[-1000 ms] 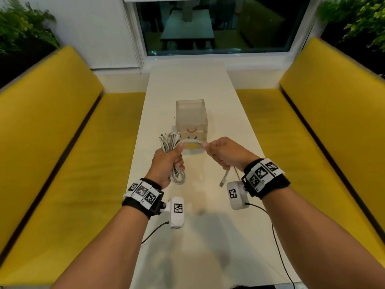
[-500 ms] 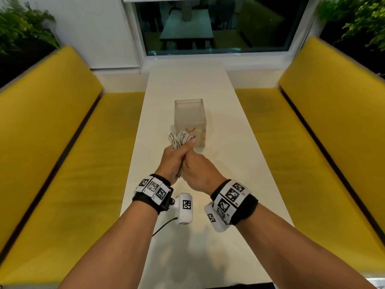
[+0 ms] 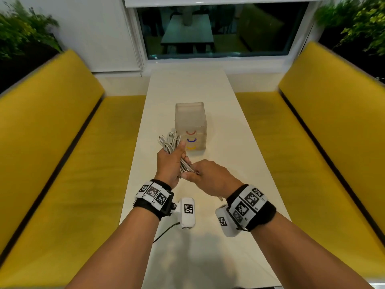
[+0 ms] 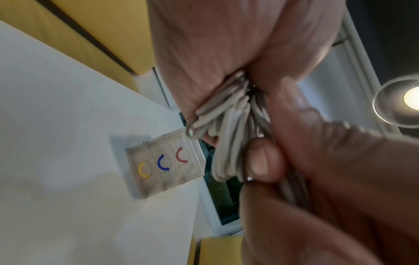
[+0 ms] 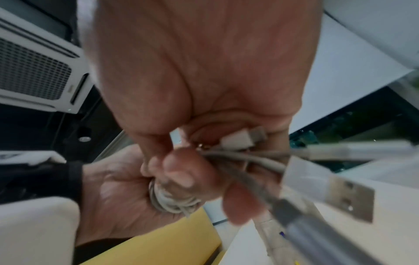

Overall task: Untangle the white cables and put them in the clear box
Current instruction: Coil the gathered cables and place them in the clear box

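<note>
Seen from the head camera, at the centre of the frame, the left hand (image 3: pixel 169 163) has its fingers (image 4: pixel 264 159) curled tight round a coiled bundle of white cables (image 3: pixel 170 142), thumb pressed on top, holding it upright above the worktop (image 3: pixel 229 142). Just to its right, the right hand (image 3: pixel 208 177) has its fingers (image 5: pixel 179 172) curled round the loose cable tails at the bottom of the same bundle; the two hands touch. In the right wrist view a flat metal USB plug (image 5: pixel 349 197) and a smaller white plug (image 5: pixel 238 139) stick out past the fingers.

Just beyond the bundle, slightly right of it, one clear box (image 3: pixel 190 122) stands on the worktop, holding no cables yet. Its near face shows three coloured arcs: red, blue, yellow.

There are two hands, one box and one bundle; how many cables make up the bundle cannot be told, though at least two plugs show.

To do this step well, the left hand would likely keep the coil firm while the right draws one tail free at a time, following a plug end rather than tugging at the whole knot.

Yellow benches (image 3: pixel 62 142) run along both sides.
</note>
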Action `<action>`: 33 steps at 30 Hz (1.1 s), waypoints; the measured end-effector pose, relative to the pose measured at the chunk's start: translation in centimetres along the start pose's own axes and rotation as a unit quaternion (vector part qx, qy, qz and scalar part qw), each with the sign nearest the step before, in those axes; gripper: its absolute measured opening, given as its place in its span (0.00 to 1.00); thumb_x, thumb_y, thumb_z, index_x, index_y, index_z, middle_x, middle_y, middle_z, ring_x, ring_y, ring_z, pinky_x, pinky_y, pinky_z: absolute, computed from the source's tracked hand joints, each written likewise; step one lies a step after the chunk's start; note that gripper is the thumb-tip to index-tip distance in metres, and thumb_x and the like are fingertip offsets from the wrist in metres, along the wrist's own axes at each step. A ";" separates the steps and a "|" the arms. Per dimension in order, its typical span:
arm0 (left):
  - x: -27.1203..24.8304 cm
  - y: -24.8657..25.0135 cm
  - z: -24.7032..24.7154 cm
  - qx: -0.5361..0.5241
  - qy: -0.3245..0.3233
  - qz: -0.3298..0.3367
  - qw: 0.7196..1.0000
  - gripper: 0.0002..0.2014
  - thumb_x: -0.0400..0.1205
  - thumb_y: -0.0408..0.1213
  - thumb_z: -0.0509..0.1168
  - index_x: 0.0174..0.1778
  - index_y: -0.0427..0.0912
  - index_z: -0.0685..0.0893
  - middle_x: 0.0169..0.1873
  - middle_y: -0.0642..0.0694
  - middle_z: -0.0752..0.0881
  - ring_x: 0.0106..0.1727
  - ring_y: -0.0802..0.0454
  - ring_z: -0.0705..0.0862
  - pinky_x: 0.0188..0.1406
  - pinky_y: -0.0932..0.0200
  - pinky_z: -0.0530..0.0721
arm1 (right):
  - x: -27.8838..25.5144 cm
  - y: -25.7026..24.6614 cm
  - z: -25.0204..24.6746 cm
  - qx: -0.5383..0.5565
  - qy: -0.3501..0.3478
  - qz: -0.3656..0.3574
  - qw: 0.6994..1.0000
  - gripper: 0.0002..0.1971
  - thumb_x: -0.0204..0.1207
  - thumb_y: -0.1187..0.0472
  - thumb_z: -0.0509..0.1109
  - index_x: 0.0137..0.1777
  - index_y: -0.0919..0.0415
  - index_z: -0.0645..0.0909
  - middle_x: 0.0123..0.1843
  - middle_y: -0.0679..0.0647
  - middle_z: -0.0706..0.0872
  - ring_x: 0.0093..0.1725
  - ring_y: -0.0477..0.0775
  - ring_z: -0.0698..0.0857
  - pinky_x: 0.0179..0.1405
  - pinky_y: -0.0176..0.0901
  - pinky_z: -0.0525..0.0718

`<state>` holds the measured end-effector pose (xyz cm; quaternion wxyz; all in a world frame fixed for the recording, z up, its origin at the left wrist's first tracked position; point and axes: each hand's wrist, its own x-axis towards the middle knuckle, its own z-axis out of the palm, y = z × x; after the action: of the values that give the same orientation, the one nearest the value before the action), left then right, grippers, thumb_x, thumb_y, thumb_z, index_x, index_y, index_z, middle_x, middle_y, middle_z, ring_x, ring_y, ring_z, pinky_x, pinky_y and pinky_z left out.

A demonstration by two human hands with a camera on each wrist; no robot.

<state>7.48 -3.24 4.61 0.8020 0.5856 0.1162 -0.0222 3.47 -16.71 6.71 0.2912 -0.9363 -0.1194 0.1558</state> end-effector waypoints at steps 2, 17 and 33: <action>0.0 0.0 -0.1 -0.012 0.011 0.002 1.000 0.15 0.83 0.41 0.72 0.33 0.42 0.79 0.19 0.47 0.76 0.22 0.50 0.78 0.30 0.55 0.80 | -0.2 0.3 -0.2 0.114 -0.051 -0.013 0.992 0.20 0.86 0.44 0.63 0.36 0.56 0.75 0.29 0.51 0.76 0.28 0.54 0.76 0.32 0.45 0.76; -0.4 0.6 0.2 0.089 -0.087 0.022 0.992 0.13 0.78 0.43 0.77 0.35 0.43 0.81 0.18 0.49 0.71 0.19 0.50 0.69 0.27 0.54 0.75 | -0.6 4.1 -5.3 0.367 -0.069 0.055 0.926 0.05 0.83 0.63 0.70 0.48 0.64 0.85 0.31 0.55 0.78 0.22 0.47 0.64 0.19 0.35 0.58; 0.1 2.1 1.2 0.054 0.099 0.114 0.987 0.13 0.80 0.41 0.76 0.33 0.45 0.81 0.20 0.45 0.76 0.19 0.49 0.72 0.20 0.59 0.74 | -0.7 2.3 -2.3 0.427 0.129 0.192 0.874 0.24 0.84 0.40 0.65 0.46 0.64 0.84 0.33 0.52 0.79 0.26 0.49 0.71 0.24 0.39 0.65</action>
<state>8.13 -3.67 6.86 0.7508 0.6369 0.1263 0.1211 3.93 -19.91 7.30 0.6397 -0.7373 0.1793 0.1226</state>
